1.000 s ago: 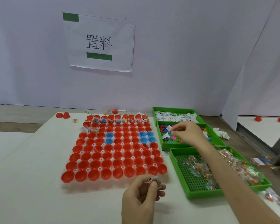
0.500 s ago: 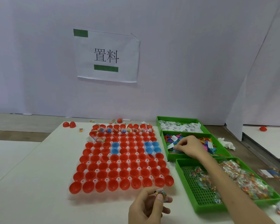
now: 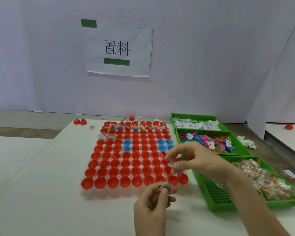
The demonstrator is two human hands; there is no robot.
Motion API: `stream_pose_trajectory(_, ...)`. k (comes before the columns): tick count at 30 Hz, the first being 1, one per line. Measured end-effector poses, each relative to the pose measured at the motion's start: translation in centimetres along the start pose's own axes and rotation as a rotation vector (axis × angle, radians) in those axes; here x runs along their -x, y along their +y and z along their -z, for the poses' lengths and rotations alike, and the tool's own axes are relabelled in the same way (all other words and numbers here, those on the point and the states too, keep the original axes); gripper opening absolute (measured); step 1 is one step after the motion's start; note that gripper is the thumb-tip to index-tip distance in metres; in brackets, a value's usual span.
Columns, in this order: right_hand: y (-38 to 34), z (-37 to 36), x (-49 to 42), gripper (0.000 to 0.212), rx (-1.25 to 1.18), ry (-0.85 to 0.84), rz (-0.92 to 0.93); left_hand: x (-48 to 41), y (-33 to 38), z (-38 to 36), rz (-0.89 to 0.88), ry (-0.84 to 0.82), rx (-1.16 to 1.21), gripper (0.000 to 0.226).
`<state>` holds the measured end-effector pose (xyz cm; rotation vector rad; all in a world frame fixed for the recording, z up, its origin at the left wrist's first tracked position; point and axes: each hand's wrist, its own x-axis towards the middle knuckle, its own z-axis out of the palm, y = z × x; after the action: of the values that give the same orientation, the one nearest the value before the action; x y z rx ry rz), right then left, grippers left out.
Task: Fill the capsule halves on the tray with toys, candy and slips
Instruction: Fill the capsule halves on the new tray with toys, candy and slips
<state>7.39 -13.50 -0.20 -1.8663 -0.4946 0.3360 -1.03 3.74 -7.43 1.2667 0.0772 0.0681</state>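
A white table [image 3: 49, 193] seen from above and behind a person's two hands. In the middle lies a clear tray [image 3: 97, 167] holding rows of open red capsule halves [image 3: 136, 181], with a few blue capsule halves [image 3: 126, 142] among them. The halves in the far rows already hold small wrapped items [image 3: 134, 128]; the nearer rows show only their bare insides. The left hand [image 3: 150, 206] is at the tray's near edge, thumb and fingers closed around a small wrapped candy [image 3: 166, 188]. The right hand [image 3: 194, 159] hovers over the tray's near right corner, thumb and forefinger pinching a tiny blue toy [image 3: 170, 164], which is blurred. Along the tray's right side sit three green bins in a line: the farthest bin [image 3: 173, 120] holds white paper slips [image 3: 196, 124], the middle bin [image 3: 178, 138] colourful plastic toys [image 3: 204, 138], and the nearest bin [image 3: 211, 208] clear-wrapped candies [image 3: 266, 181]. Two loose red halves [image 3: 80, 121] rest near the table's far left corner. A paper sign [image 3: 117, 48] with two Chinese characters is taped to the pale wall behind.
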Motion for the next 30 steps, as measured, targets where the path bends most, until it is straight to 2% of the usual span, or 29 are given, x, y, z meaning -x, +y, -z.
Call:
stream_pose_trajectory(3,-0.6,-0.8,0.0,0.020,0.088,-0.088,-0.019,-0.1,-0.3,0.0,-0.012,0.043,0.027,0.024)
stream_pose_trajectory(9,-1.2,-1.5,0.1,0.014,0.105,-0.052,0.009,-0.2,-0.1,0.2,0.073,0.103,0.145,0.031)
stream_pose_trajectory(14,-1.4,-1.6,0.2,0.010,0.107,-0.053,0.037,-0.2,0.3,0.3,0.158,0.128,0.221,0.021)
stream_pose_trajectory(19,-1.4,-2.4,0.1,0.014,0.096,-0.132,0.040,-0.1,0.4,0.3,0.129,0.132,0.180,0.028)
stream_pose_trajectory(25,-0.8,-3.1,-0.3,0.013,0.278,-0.065,0.084,-0.1,0.2,0.4,0.085,0.136,0.154,0.035)
stream_pose_trajectory(30,-1.0,-3.6,-0.4,0.014,0.293,-0.081,0.119,-0.3,0.0,0.6,0.121,0.120,0.171,0.033)
